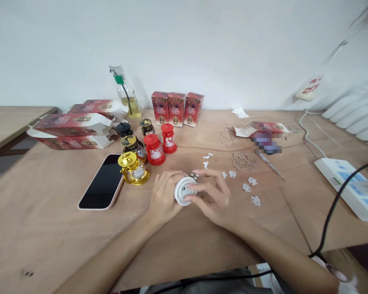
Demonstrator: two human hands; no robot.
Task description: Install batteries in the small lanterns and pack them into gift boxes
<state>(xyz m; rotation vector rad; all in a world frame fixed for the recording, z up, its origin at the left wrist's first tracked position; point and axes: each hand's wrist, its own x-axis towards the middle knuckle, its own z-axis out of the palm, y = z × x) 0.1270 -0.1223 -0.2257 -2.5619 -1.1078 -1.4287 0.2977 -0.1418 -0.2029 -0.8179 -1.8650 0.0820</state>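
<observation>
My left hand (163, 195) is wrapped round a small white lantern (184, 190) lying on its side, its round base turned toward me. My right hand (211, 195) has its fingertips pinched on the lantern's base, at the middle of the wooden table (49, 228). Just left of my hands stands a gold toy lantern (133, 168). Behind it are two red lanterns (155, 149) and some dark ones with gold lids (131, 145). Small white plastic pieces (247, 188) lie scattered right of my right hand.
A phone (103, 181) lies face up at the left. Three red boxes (177, 108) stand by the wall, a glass bottle (128, 97) and flat red cartons (73, 127) at back left. Wire handles (243, 161), a thin tool (270, 165) and a power strip (349, 186) sit right.
</observation>
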